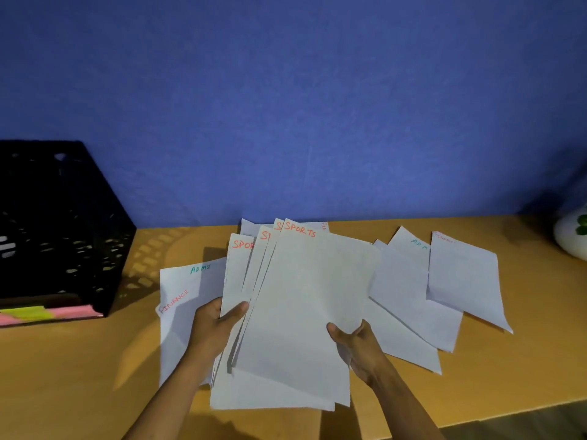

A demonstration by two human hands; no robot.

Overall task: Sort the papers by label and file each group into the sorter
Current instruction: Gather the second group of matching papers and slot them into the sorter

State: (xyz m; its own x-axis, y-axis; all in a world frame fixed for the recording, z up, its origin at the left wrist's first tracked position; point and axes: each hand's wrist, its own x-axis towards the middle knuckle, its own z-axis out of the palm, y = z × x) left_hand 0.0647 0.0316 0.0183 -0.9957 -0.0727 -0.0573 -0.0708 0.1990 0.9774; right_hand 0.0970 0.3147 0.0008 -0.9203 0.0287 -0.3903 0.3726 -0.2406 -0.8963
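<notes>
A fanned stack of white sheets marked SPORTS in red (295, 300) is held just above the wooden table (79, 376). My left hand (216, 325) grips the stack's left edge, thumb on top. My right hand (352, 341) holds its right edge. More sheets lie flat underneath and around: one marked ADMI in green and one marked FINANCE in red (181, 300) at the left, an ADM sheet (409, 281) and a faintly labelled sheet (463, 277) at the right. The black mesh sorter (57, 223) stands at the far left.
Pink and yellow paper or folders (38, 314) stick out at the sorter's base. A white rounded object with green on it (571, 233) sits at the right edge by the blue wall. The table's front edge runs close by at the lower right.
</notes>
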